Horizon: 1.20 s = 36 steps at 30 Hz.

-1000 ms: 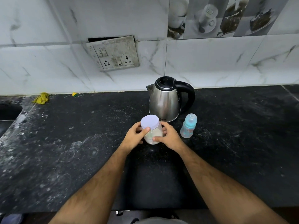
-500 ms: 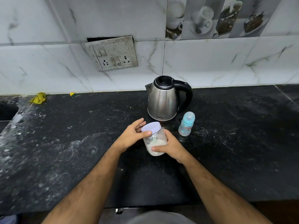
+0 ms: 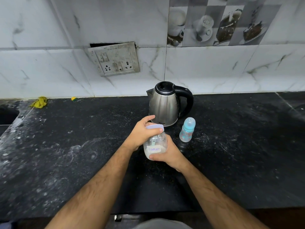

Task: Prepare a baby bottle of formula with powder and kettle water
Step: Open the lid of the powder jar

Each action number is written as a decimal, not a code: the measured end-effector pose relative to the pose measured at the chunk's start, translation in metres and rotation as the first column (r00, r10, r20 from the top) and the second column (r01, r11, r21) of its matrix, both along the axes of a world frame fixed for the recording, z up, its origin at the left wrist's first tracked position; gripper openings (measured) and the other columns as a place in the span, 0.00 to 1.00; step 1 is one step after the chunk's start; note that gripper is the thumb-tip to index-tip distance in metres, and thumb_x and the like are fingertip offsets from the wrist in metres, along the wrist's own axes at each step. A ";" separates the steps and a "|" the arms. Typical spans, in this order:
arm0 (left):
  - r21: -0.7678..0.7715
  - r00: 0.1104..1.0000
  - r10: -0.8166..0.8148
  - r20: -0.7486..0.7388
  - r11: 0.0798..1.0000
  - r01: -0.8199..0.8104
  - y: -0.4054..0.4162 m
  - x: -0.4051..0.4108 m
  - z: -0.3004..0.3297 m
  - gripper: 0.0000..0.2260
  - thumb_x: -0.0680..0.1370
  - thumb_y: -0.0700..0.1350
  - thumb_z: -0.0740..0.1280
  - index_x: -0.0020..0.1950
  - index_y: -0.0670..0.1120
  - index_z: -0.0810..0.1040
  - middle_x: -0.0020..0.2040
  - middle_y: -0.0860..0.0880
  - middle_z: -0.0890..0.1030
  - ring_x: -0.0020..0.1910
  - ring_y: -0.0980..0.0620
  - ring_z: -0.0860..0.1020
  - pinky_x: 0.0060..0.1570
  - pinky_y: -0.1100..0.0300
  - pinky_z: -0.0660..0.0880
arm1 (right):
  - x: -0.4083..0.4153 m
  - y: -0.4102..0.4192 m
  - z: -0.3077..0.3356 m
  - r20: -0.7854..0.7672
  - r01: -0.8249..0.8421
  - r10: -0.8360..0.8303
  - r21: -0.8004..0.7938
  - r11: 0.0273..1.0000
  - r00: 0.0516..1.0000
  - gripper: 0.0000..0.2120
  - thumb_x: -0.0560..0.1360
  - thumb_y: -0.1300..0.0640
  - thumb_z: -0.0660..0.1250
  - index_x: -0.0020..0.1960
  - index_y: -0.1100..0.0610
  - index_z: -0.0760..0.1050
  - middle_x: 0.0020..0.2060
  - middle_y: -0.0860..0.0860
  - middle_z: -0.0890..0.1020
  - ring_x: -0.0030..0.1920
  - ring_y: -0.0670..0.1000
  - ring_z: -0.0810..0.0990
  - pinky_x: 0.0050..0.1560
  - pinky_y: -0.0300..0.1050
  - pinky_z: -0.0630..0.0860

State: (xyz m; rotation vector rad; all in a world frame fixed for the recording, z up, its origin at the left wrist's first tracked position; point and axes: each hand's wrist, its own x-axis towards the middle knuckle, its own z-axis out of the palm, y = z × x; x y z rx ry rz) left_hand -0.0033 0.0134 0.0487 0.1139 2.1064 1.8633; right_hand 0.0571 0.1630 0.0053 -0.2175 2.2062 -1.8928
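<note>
A clear jar of white formula powder (image 3: 155,147), with a small label and a scoop inside, is held tilted above the black counter (image 3: 69,146). My right hand (image 3: 166,154) grips its lower body. My left hand (image 3: 142,134) wraps over its pale lilac lid (image 3: 154,126). Just behind stands a steel kettle (image 3: 165,106) with a black lid and handle, lid down. To the right of the jar a small baby bottle (image 3: 187,129) stands upright with its light blue teat and collar on.
A loose switch and socket plate (image 3: 115,59) hangs on the marble wall behind. A yellow cloth scrap (image 3: 39,101) and a small yellow-green piece (image 3: 74,98) lie at the back left. A sink recess (image 3: 6,115) opens at the far left.
The jar has been lifted off the counter, pulled towards me and tilted. My left hand has shifted from the jar's side to over its lid.
</note>
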 end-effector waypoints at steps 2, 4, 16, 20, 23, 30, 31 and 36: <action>-0.009 0.999 0.027 -0.028 1.000 -0.027 0.005 0.002 0.003 0.36 0.65 0.48 0.78 0.71 0.49 0.70 0.52 0.52 0.84 0.50 0.54 0.84 0.47 0.61 0.80 | -0.001 -0.002 -0.002 0.008 0.080 -0.080 0.008 0.997 0.997 0.33 0.60 0.63 0.79 0.62 0.52 0.73 0.54 0.55 0.83 0.55 0.56 0.82 0.56 0.59 0.80; -0.019 0.998 0.048 -0.047 0.999 -0.049 0.008 0.002 0.007 0.36 0.64 0.49 0.78 0.70 0.49 0.71 0.51 0.52 0.84 0.50 0.56 0.84 0.46 0.64 0.79 | -0.001 -0.003 -0.005 0.039 0.124 -0.125 0.032 0.992 0.991 0.38 0.58 0.61 0.80 0.66 0.58 0.69 0.56 0.58 0.81 0.57 0.59 0.81 0.57 0.65 0.77; -0.244 0.995 0.017 -0.100 0.969 -0.041 0.014 -0.007 0.031 0.52 0.57 0.63 0.77 0.77 0.48 0.63 0.62 0.52 0.78 0.62 0.53 0.78 0.65 0.52 0.75 | -0.013 0.002 0.014 -0.017 0.110 -0.111 -0.029 0.993 0.994 0.38 0.63 0.65 0.80 0.68 0.59 0.68 0.59 0.57 0.80 0.59 0.56 0.81 0.60 0.59 0.78; -0.167 0.999 -0.006 -0.039 0.986 -0.001 0.007 -0.005 0.035 0.50 0.65 0.63 0.75 0.79 0.45 0.58 0.66 0.51 0.77 0.61 0.56 0.78 0.63 0.57 0.75 | -0.011 0.011 0.018 0.091 0.024 -0.016 -0.088 0.996 0.996 0.39 0.66 0.59 0.77 0.72 0.54 0.62 0.66 0.53 0.76 0.66 0.50 0.76 0.66 0.52 0.75; -0.074 0.998 -0.024 0.056 0.997 0.028 -0.008 -0.002 0.031 0.34 0.79 0.54 0.67 0.80 0.44 0.57 0.74 0.47 0.70 0.67 0.56 0.74 0.68 0.56 0.71 | -0.012 0.018 0.016 0.120 -0.001 0.011 -0.080 0.997 0.993 0.37 0.66 0.60 0.78 0.70 0.54 0.66 0.65 0.54 0.78 0.65 0.53 0.77 0.66 0.55 0.75; -0.027 1.000 0.001 0.011 1.000 -0.001 -0.032 0.005 0.022 0.35 0.75 0.36 0.72 0.78 0.44 0.59 0.64 0.46 0.79 0.60 0.55 0.80 0.55 0.65 0.77 | -0.011 0.024 0.008 0.159 0.033 -0.018 -0.096 0.995 0.987 0.36 0.67 0.68 0.78 0.70 0.56 0.66 0.64 0.54 0.78 0.66 0.55 0.77 0.66 0.54 0.75; -0.034 1.000 0.007 -0.005 0.999 -0.007 -0.032 0.005 0.024 0.37 0.74 0.36 0.74 0.78 0.44 0.60 0.66 0.44 0.77 0.60 0.55 0.80 0.54 0.66 0.77 | -0.011 0.023 0.008 0.158 0.033 -0.017 -0.100 0.994 0.987 0.36 0.67 0.68 0.78 0.70 0.56 0.66 0.64 0.54 0.78 0.65 0.54 0.77 0.65 0.53 0.75; -0.085 0.996 -0.077 -0.054 0.994 0.072 -0.022 0.006 0.034 0.47 0.65 0.47 0.81 0.79 0.48 0.59 0.72 0.46 0.72 0.66 0.54 0.75 0.63 0.57 0.76 | -0.010 0.015 0.012 0.144 0.005 0.011 -0.110 0.994 0.990 0.37 0.65 0.64 0.79 0.70 0.54 0.68 0.62 0.51 0.81 0.62 0.50 0.80 0.61 0.46 0.78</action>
